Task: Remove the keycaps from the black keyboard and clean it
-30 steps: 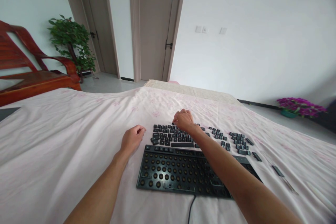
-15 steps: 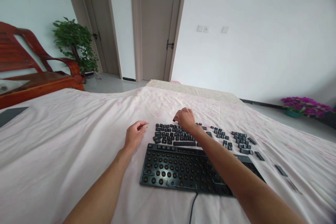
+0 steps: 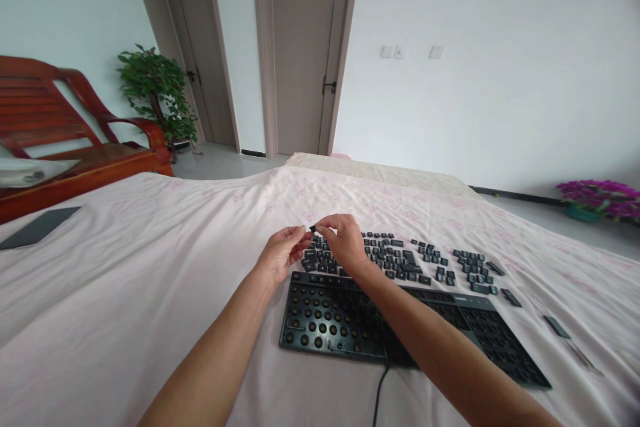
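Note:
A small black keycap (image 3: 313, 229) is pinched between the thumb and fingers of my right hand (image 3: 345, 240), above the left end of the loose keys. My left hand (image 3: 284, 252) meets it there, with curled fingers and the thumb tip at the keycap's left edge. Below both hands lies a black keyboard (image 3: 335, 330) with most of its keys off, showing round domes. A row of keys remains along its top left edge. Behind it, loose keycaps (image 3: 395, 257) lie in rows on the cloth, partly hidden by my right hand.
A patterned pink-white cloth (image 3: 200, 267) covers the surface. At the right lies a thin tool with a dark handle (image 3: 557, 327). A dark flat panel (image 3: 40, 227) lies at the far left, and the keyboard's cable (image 3: 380, 393) runs toward me. A wooden chair (image 3: 75, 120) stands beyond.
My right hand has come left and nearer with the keycap from the back of the loose keys. My left hand has moved right to meet it. The view has turned slightly left.

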A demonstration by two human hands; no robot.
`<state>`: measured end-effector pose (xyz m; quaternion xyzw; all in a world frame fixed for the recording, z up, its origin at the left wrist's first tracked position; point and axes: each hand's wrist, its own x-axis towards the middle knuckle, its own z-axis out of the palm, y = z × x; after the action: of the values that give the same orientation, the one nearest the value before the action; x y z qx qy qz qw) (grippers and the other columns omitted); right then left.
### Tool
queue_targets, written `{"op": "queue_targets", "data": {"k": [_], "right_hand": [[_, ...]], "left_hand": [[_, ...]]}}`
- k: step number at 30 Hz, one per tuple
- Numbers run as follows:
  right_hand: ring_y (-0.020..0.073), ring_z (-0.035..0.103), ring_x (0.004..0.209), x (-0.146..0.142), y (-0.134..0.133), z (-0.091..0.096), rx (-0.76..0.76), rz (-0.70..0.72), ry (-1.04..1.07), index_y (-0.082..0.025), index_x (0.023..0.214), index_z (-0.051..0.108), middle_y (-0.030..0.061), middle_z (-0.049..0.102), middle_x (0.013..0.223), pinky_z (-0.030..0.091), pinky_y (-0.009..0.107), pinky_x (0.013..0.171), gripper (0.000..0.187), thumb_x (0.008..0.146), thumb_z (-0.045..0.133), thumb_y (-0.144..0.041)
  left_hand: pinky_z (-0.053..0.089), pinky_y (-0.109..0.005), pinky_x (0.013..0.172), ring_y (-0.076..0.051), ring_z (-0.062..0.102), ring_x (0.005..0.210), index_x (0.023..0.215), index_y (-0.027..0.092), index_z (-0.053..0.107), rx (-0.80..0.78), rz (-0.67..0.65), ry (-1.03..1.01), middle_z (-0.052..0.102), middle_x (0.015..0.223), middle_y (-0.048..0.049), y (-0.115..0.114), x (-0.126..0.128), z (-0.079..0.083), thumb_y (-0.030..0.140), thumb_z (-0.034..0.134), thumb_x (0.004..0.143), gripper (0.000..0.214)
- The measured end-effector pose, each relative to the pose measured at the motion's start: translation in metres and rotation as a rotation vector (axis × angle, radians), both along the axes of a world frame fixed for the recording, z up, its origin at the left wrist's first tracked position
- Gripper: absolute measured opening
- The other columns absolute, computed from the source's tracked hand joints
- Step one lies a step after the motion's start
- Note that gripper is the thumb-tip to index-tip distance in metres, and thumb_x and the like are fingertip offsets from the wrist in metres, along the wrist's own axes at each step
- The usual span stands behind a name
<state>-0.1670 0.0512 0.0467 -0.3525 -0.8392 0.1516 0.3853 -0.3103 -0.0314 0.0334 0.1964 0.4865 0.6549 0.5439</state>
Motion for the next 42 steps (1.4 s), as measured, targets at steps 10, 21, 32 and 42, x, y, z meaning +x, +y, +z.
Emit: {"op": "queue_targets", "data": {"k": [10,21,32,42], "right_hand": [[0.021,0.053,0.095,0.005,-0.026,0.009,0.263,0.003,-0.025,-0.027,0.088,0.076,0.0017,0.072,0.097,0.038,0.035,0.087,0.013,0.089,0.063,-0.029],[0.0203,0.055,0.089,0.023,-0.017,0.022,0.062,0.097,-0.109,-0.032,0.084,0.078,0.0007,0.07,0.088,0.04,0.034,0.083,0.007,0.081,0.072,-0.031],[0.0177,0.061,0.084,0.051,-0.021,0.012,-0.053,0.178,-0.046,-0.029,0.084,0.078,0.0003,0.071,0.082,0.039,0.035,0.088,0.009,0.082,0.07,-0.028],[0.0186,0.059,0.083,0.089,-0.039,-0.028,-0.133,0.009,-0.157,-0.03,0.083,0.078,0.0005,0.07,0.083,0.042,0.034,0.082,0.01,0.081,0.069,-0.028]], "left_hand": [[0.054,-0.015,0.051,-0.01,0.068,0.059,0.083,0.01,0.064,0.011,-0.059,-0.235,0.07,0.072,-0.0046,0.0,0.0,-0.001,0.018,0.075,0.077,0.014],[0.057,-0.016,0.058,-0.009,0.067,0.058,0.081,0.01,0.063,-0.024,-0.149,-0.239,0.069,0.07,-0.0038,-0.001,0.004,-0.001,0.012,0.074,0.077,0.012],[0.045,-0.017,0.051,-0.009,0.063,0.059,0.088,0.014,0.067,-0.018,-0.23,0.211,0.073,0.081,-0.0069,-0.013,0.0,0.01,0.038,0.076,0.074,0.029],[0.031,-0.021,0.044,-0.01,0.052,0.043,0.063,0.013,0.068,-0.161,-0.428,0.704,0.063,0.052,-0.0025,-0.015,-0.048,-0.032,0.028,0.078,0.063,0.018]]}}
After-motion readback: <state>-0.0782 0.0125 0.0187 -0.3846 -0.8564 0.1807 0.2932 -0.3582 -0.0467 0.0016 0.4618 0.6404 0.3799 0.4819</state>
